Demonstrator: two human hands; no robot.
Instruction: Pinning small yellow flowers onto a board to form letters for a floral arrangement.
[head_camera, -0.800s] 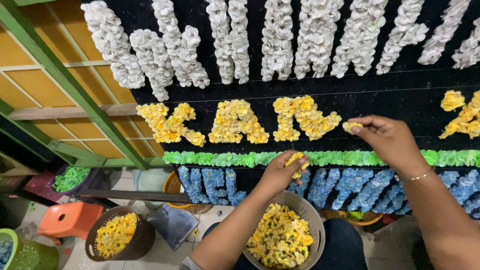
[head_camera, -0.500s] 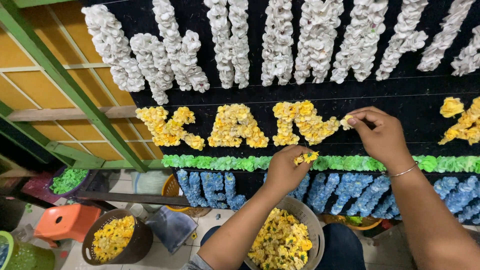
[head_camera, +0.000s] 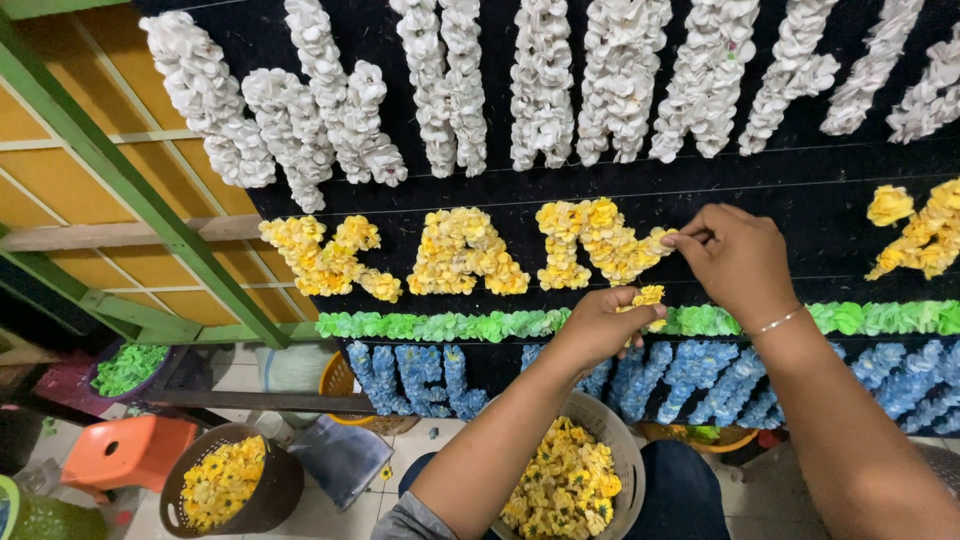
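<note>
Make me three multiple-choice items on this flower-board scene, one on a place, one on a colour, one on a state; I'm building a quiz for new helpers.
1. Where is the right hand?
A. in the basket
B. at the right edge of the yellow flower letters
C. on the orange stool

2. What colour is the flower strip under the yellow letters?
A. green
B. red
C. white

3. What is the left hand doing?
A. lying open and flat
B. gripping the green frame
C. holding yellow flowers

Answers: 1 B, its fingertips pinch at the last letter's edge; 2 A, a green band runs across the board; 3 C, petals show above its curled fingers.
</note>
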